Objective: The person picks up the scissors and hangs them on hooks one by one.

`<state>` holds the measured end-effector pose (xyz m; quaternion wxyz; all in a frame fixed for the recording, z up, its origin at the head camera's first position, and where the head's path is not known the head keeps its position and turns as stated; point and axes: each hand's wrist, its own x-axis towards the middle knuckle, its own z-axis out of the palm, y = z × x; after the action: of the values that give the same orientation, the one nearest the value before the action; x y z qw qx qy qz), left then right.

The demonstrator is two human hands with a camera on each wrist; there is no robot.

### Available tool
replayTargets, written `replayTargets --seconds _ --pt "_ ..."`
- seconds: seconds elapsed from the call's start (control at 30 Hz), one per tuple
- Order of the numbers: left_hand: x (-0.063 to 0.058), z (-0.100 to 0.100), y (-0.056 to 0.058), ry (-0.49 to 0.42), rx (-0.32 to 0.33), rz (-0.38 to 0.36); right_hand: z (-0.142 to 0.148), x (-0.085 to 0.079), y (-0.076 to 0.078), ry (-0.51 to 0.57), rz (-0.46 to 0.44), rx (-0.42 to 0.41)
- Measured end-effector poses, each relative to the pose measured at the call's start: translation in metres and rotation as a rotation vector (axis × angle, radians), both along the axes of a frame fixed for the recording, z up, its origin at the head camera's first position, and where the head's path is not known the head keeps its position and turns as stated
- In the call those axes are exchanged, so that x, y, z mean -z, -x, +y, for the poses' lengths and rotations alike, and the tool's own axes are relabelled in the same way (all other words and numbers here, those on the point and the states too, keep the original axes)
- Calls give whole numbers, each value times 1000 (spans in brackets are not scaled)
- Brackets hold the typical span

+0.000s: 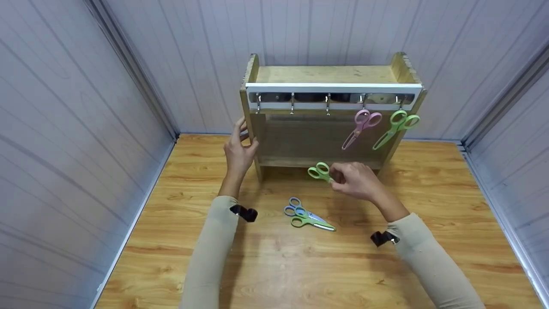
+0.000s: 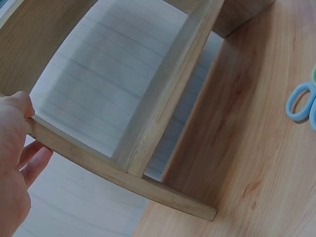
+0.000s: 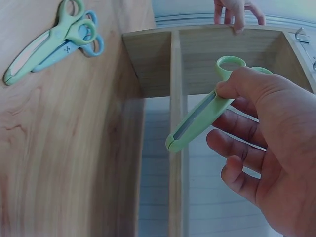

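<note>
My right hand (image 1: pixel 355 180) pinches a pair of light green scissors (image 3: pixel 200 116) near the pivot, between thumb and forefinger, in front of the wooden shelf (image 1: pixel 321 162). The handle loops point left in the head view. With its thumb on the front edge and fingers behind, my left hand (image 1: pixel 240 148) grips the shelf's left side panel (image 2: pixel 89 150). Pink scissors (image 1: pixel 361 124) and green scissors (image 1: pixel 396 128) hang from the two rightmost hooks of the white hook rail (image 1: pixel 332 87). On the floor lie blue scissors (image 1: pixel 294 207), partly covered by another green pair (image 1: pixel 309 221).
Several metal hooks, such as the middle hook (image 1: pixel 328 104), line the rail, and the left ones hold nothing. Panelled walls (image 1: pixel 55 128) enclose the wood-grain surface (image 1: pixel 274 270) at the left, back and right. The shelf stands near the back wall.
</note>
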<state>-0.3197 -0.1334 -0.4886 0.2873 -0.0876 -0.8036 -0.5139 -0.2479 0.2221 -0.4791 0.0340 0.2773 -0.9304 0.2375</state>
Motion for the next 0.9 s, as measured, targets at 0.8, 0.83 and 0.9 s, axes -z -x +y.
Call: replayTargets --seconds 0.8,0.83,0.9 --pt "1 0 1 -10 11 18 -1 -39 6 60 50 0" --pt "1 0 1 -9 11 18 -1 -41 6 64 49 3" --pt "1 0 0 -8 11 20 -2 -44 6 69 44 8"
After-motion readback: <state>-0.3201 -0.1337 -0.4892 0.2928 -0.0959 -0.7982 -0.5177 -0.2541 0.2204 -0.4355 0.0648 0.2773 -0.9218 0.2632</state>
